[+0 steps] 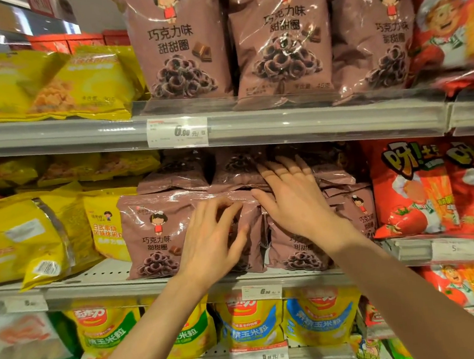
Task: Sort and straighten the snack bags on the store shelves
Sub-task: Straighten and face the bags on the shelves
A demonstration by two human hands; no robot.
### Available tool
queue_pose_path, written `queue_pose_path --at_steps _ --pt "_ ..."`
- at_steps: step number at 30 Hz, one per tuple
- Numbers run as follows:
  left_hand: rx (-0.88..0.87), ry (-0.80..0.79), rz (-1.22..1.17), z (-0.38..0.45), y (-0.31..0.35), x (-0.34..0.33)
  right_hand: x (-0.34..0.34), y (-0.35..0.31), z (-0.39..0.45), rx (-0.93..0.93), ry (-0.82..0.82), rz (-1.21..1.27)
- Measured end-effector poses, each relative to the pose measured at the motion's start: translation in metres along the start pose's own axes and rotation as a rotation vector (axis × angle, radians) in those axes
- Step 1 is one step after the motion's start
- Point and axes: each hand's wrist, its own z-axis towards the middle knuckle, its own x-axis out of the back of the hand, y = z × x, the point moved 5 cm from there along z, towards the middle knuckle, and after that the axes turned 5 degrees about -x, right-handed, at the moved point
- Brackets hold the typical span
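The brown bags (160, 233) on the middle shelf (142, 287), centre of the frame, are only partly in order: some stand in front, others lie heaped on top. The left hand (212, 239) rests on a standing bag, fingers loosely bent, perhaps pinching it. The right hand (292, 197) presses flat, fingers straight, on the heap.

Your left hand (212, 236) is covering the middle brown chocolate-ring snack bag (247, 236), hiding its print. Your right hand (292, 200) is masking the flat-lying brown bags (229, 174) behind. The red tomato-print bags (458, 22) are blurring at the right edge.
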Motion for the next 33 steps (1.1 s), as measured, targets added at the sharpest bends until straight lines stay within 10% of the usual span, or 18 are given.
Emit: queue_pose_path --at_steps 16,22,33 --pt "-0.068 -0.217 0.261 0.036 0.012 -0.016 0.027 0.051 -0.028 -0.28 0.006 0.017" --pt "0.006 -0.274 0.307 0.035 0.026 -0.021 0.019 0.071 -0.01 -0.525 -0.251 0.165" --pt "0.079 -0.238 0.339 0.043 0.035 -0.031 0.015 0.082 -0.019 -0.5 0.118 0.458"
